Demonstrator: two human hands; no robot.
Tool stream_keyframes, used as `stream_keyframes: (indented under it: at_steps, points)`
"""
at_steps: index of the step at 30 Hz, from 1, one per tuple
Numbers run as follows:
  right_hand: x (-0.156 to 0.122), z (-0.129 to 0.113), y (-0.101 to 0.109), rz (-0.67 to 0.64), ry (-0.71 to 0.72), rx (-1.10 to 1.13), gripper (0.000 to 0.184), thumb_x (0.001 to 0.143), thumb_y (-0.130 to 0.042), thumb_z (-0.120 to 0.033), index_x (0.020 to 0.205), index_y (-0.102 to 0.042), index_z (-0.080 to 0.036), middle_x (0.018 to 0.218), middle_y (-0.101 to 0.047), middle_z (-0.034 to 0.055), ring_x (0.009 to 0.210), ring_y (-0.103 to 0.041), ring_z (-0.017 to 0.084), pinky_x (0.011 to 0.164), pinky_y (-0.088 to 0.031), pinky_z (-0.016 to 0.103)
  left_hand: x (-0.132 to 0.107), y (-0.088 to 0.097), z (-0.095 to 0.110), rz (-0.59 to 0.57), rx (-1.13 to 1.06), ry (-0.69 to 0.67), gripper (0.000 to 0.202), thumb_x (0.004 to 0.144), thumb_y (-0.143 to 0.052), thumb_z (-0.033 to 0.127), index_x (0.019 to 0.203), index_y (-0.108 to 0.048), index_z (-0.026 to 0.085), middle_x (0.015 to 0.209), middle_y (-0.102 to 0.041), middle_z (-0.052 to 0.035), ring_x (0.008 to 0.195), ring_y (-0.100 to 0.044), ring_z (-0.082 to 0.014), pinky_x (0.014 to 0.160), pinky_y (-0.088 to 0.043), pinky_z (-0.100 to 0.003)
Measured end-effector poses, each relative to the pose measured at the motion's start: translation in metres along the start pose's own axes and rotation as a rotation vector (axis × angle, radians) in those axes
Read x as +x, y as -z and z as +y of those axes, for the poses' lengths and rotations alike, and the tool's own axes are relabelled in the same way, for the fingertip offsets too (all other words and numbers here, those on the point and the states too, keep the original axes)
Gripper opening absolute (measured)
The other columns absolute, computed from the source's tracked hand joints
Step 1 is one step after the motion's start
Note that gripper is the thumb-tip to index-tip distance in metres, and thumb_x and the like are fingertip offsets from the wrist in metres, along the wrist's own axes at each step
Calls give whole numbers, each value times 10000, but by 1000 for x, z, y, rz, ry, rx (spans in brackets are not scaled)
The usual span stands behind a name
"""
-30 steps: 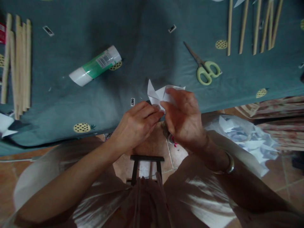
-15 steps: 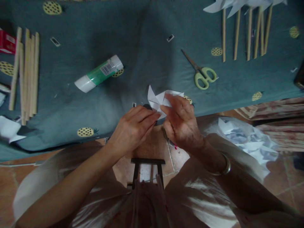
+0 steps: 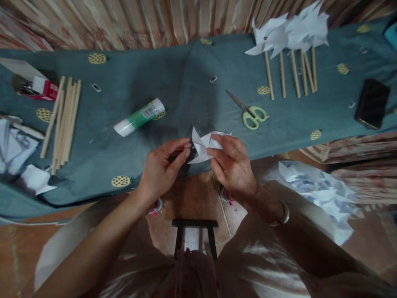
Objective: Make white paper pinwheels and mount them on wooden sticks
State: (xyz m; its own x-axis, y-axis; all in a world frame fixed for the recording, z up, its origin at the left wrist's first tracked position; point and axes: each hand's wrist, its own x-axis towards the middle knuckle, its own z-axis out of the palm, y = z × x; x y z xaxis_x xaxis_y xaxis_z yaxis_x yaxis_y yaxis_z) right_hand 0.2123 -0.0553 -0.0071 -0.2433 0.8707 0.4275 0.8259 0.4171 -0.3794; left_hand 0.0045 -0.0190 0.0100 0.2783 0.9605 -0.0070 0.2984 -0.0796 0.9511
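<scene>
My right hand (image 3: 234,165) pinches a folded white paper pinwheel (image 3: 203,145) at the near edge of the teal cloth-covered table (image 3: 192,82). My left hand (image 3: 161,169) sits just left of the paper, its fingers curled, with thumb and forefinger tips close to the paper's left point; I cannot make out whether they touch it. A silver bangle (image 3: 283,213) is on my right wrist.
A green-and-white glue stick (image 3: 139,117) lies left of centre. Green-handled scissors (image 3: 248,112) lie to the right. Finished paper pinwheels on sticks (image 3: 290,45) lie at the far right, a black phone (image 3: 372,103) beyond. Bare wooden sticks (image 3: 63,120) lie left. Paper scraps (image 3: 319,190) sit in a bag on the floor.
The view has tilted up, showing more of the table's far side. My left hand's fingers have loosened and drawn slightly left off the paper; my right hand keeps hold of it.
</scene>
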Motion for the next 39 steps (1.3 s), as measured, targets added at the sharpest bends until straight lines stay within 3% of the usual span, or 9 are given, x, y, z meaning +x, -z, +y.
stream_keyframes:
  at_steps: [4,8,13,18,22,26,33,36,39]
  points:
    - [3,1,3,15,16,4,230,922,-521,-191,1044,-709,-242,1294,-645,71,1188,-555,262,1007,-488,469,4,-6,-1,-24,-345,193,473,854,-694,404,1260,-612,175,1077,-748,-88,1000,-712,-225,893,-573,-396]
    - [9,-1,9,44,39,-22,233,942,-508,-203,1061,-706,-231,1291,-657,81,1167,-569,261,982,-498,459,7,-16,13,-84,-669,410,467,807,-741,399,1202,-636,172,1036,-757,-78,957,-719,-213,867,-585,-373]
    - [14,-4,14,56,96,-85,259,946,-513,-188,1153,-660,-235,1330,-632,96,1207,-557,267,966,-485,459,13,-25,27,-96,-855,458,322,762,-780,352,1024,-708,179,1017,-751,-34,900,-700,-153,832,-573,-280]
    - [18,-8,17,66,119,-32,328,928,-563,-274,1251,-593,-233,1388,-576,132,1264,-515,303,1017,-461,513,22,-27,27,-74,-880,458,292,709,-822,303,954,-718,182,906,-745,-1,810,-675,-122,774,-539,-232]
    - [21,-12,23,86,137,31,417,915,-578,-374,1310,-545,-241,1456,-487,147,1315,-466,343,1035,-450,569,25,-25,28,-65,-853,432,289,698,-823,308,933,-722,175,880,-744,-12,766,-669,-131,770,-519,-256]
    - [25,-13,30,74,144,61,419,948,-517,-394,1350,-506,-274,1509,-411,128,1371,-419,347,1080,-410,591,26,-19,31,-77,-857,422,267,705,-803,298,931,-727,177,885,-740,-16,767,-668,-143,771,-525,-272]
    - [33,-10,36,88,131,147,358,976,-461,-380,1308,-548,-276,1524,-386,106,1387,-405,341,1080,-411,577,28,-5,31,-151,-669,278,339,869,-575,492,965,-690,188,944,-747,-77,856,-704,-228,734,-567,-350]
    - [35,-10,37,95,145,191,343,978,-447,-376,1292,-563,-301,1533,-377,68,1379,-407,327,1067,-427,560,30,-2,30,-201,-602,190,302,862,-602,467,929,-692,187,881,-744,-73,785,-703,-219,693,-562,-343]
    - [35,-11,37,87,150,194,359,988,-420,-381,1327,-540,-375,1548,-363,15,1391,-402,316,1082,-419,553,30,-4,31,-210,-655,227,222,782,-718,397,860,-709,189,806,-733,-41,718,-682,-183,666,-539,-302]
